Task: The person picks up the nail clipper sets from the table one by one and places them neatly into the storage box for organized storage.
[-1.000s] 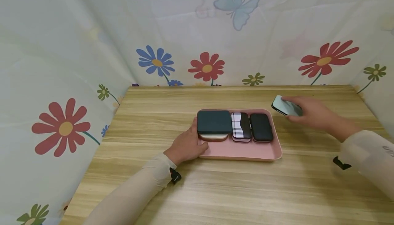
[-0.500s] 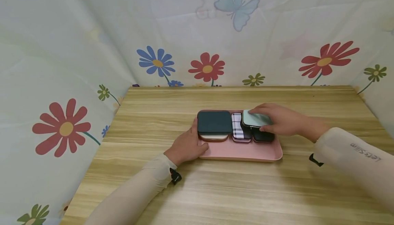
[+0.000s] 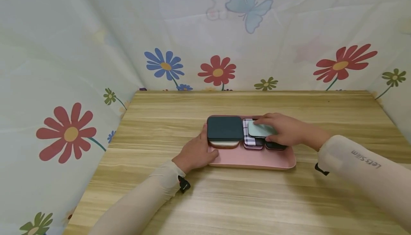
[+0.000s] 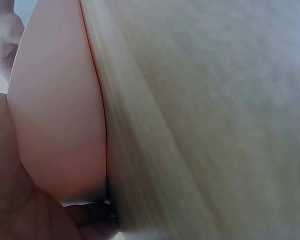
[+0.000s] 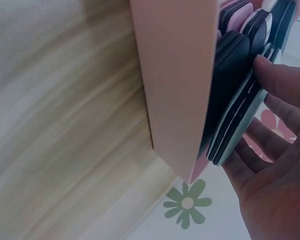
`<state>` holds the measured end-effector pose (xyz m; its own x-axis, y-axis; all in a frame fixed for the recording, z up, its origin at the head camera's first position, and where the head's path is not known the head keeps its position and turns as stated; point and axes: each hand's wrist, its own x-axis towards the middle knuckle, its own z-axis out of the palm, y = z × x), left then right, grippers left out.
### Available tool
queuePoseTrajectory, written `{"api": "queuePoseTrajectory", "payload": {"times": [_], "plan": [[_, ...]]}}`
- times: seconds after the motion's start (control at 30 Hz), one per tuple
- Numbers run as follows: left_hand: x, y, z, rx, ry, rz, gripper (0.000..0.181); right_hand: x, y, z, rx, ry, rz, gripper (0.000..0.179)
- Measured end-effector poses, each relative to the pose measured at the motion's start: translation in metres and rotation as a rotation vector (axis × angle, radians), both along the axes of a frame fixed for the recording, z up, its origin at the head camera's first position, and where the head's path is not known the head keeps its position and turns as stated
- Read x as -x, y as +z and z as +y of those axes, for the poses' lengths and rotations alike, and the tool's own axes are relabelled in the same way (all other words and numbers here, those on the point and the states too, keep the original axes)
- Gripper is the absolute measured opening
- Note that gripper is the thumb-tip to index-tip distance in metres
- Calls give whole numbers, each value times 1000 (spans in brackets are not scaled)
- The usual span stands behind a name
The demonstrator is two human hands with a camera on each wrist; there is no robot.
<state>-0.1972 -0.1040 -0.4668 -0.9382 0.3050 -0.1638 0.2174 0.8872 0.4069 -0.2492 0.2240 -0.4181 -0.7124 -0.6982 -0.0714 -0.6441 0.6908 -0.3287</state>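
Note:
My right hand (image 3: 289, 130) pinches a flat mint-green case (image 3: 259, 129) by its long edges, thumb on the near side. The case lies over the plaid-and-black case (image 3: 252, 142) and the black case (image 3: 275, 146) in a pink tray (image 3: 250, 161); whether it rests on them I cannot tell. In the right wrist view the mint-green case (image 5: 238, 127) shows a dark seam along its side. My left hand (image 3: 194, 153) grips the tray's left side, thumb at the front rim. A dark green case (image 3: 224, 128) covers most of a cream-and-brown rounded item (image 3: 223, 144) at the tray's left.
The tray stands on a wood-grain table (image 3: 173, 117). A white curtain (image 3: 289, 20) printed with flowers hangs behind the table and along its sides. The tray's front strip shows bare pink.
My right hand has carried the mint-green case leftward from beside the tray, over the black case, until it overlaps the plaid one. My left hand keeps its hold on the tray.

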Motion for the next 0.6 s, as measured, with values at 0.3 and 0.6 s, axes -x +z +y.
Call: {"api": "queuePoseTrajectory", "payload": {"times": [0.3, 0.6], "plan": [[4, -2, -3, 21, -16, -18, 104, -2, -8, 0, 37, -48, -7, 58], [7, -7, -17, -68, -56, -29, 103, -9, -6, 12, 49, -120, 13, 60]]}}
